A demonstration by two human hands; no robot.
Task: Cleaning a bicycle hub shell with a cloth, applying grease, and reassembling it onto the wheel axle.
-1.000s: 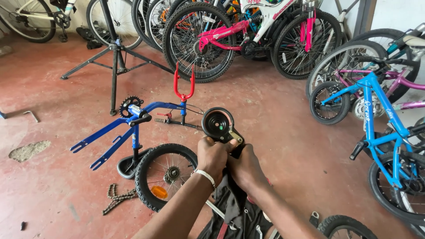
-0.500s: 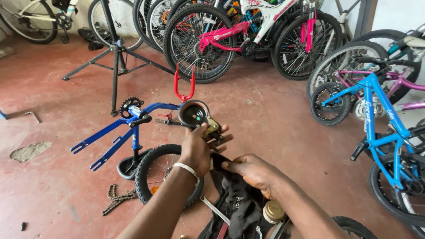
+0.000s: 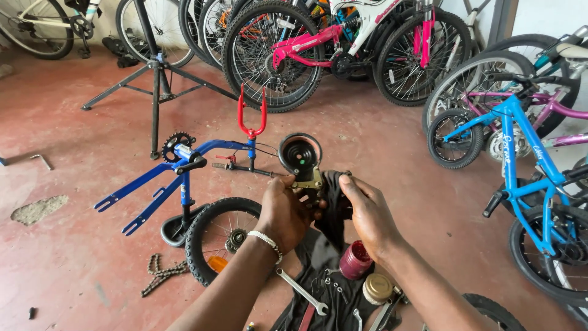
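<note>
On the red floor (image 3: pixel 73 270) at far left lie a loose chain (image 3: pixel 160 276) and an upturned small blue bike frame (image 3: pixel 177 178) with its red fork (image 3: pixel 252 113) standing up, a small wheel (image 3: pixel 219 236) beside it. The left hand (image 3: pixel 286 211) is closed around the bracket of a round black bell-like part (image 3: pixel 300 154), holding it up at chest level; the right hand (image 3: pixel 367 214) grips a dark rag (image 3: pixel 335 202) pressed against that bracket — this reads as the wiping step, with the part still off the bike. Below sit a spanner (image 3: pixel 301 292), an open red tin (image 3: pixel 355 260) and its lid (image 3: pixel 378 288). Judging by this, the next move calls for a steady hold and rubbing the rag around the bracket. Bicycles (image 3: pixel 514 141) crowd the right.
</note>
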